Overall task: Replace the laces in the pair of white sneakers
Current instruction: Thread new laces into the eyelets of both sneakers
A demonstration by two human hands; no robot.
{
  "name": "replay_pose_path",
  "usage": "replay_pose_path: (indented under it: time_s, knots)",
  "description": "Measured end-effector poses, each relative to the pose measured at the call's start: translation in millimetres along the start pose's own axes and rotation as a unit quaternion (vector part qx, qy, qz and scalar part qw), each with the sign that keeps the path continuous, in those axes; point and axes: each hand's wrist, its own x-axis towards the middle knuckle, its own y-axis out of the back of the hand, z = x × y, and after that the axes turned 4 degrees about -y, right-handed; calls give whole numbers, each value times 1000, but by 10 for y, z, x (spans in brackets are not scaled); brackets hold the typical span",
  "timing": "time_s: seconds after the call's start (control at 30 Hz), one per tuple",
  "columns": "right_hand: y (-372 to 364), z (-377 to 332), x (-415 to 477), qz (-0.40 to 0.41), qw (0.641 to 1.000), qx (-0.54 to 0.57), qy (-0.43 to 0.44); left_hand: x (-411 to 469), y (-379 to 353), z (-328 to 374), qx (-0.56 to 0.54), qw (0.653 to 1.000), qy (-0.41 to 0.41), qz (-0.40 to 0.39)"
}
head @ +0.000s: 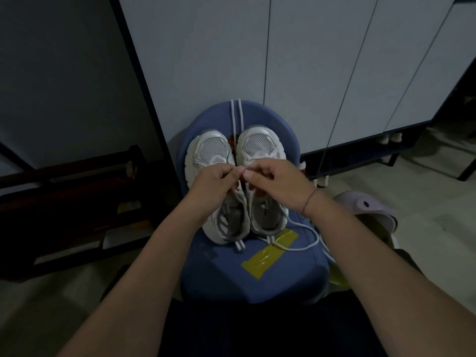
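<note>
Two white sneakers stand side by side, toes away from me, on a blue stool (pixel 257 274): the left sneaker (pixel 211 150) and the right sneaker (pixel 260 144). My left hand (pixel 213 181) and my right hand (pixel 275 181) meet above the gap between them, each pinching a white lace with thumb and fingers. A doubled white lace (pixel 237 114) lies stretched past the toes to the stool's far edge. Another white lace (pixel 304 240) trails from the right sneaker over the stool's right side. My hands hide the eyelets.
A strip of yellow tape (pixel 270 251) is stuck on the stool behind the heels. Pale cabinet doors (pixel 309 60) rise right behind the stool. Dark wooden furniture (pixel 77 202) stands at the left. A lilac clog (pixel 365 210) lies on the floor at the right.
</note>
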Motion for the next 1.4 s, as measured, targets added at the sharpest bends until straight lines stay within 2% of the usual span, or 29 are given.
replay_pose_path:
  time_s: [0.03, 0.1, 0.17, 0.23, 0.33, 0.53, 0.6, 0.67, 0.77, 0.83, 0.9, 0.97, 1.03, 1.13, 1.23, 1.3, 1.4]
  knots:
    - [-9, 14, 0, 15, 1000, -13, 8, 2, -6, 7, 1, 1000, 0, -2]
    - [89, 73, 42, 100, 995, 10, -13, -4, 0, 24, 2, 1000, -2, -10]
    - [282, 179, 109, 208, 974, 46, -71, -9, 30, 35, -1, 1000, -3, -19]
    - [449, 319, 186, 282, 947, 60, -144, -12, 59, 37, 1, 999, 7, -32]
    - [514, 492, 292, 306, 929, 71, -197, -5, 71, 6, -2, 998, 33, -61]
    - [621, 559, 395, 368, 895, 114, -223, 41, 169, -43, -14, 993, 56, -106]
    - [611, 564, 417, 348, 898, 138, -229, 46, 172, -43, -29, 992, 62, -107]
    - [550, 546, 449, 302, 914, 147, -227, 73, 138, -51, -71, 992, 70, -77]
    - [409, 461, 431, 296, 929, 29, -220, 156, 70, -87, -142, 986, 86, -4]
    - [279, 389, 399, 280, 940, 9, -197, 220, 22, -117, -187, 977, 100, 37]
    - [112, 338, 356, 192, 961, 10, -197, 293, -19, -166, -200, 971, 104, 80]
    - [-10, 267, 297, 108, 970, -84, -201, 359, -53, -212, -194, 968, 106, 116]
    - [-71, 253, 303, 98, 964, -137, -207, 403, -88, -231, -211, 961, 110, 140]
    - [-133, 332, 411, 65, 964, -86, -242, 435, -151, -231, -236, 954, 100, 153]
    - [-172, 377, 424, 23, 971, -27, -238, 450, -221, -274, -210, 960, 98, 157]
    - [-187, 435, 429, 32, 969, 58, -238, 470, -244, -312, -178, 966, 95, 160]
    - [-180, 513, 421, 45, 941, 200, -269, 495, -242, -338, -114, 976, 89, 161]
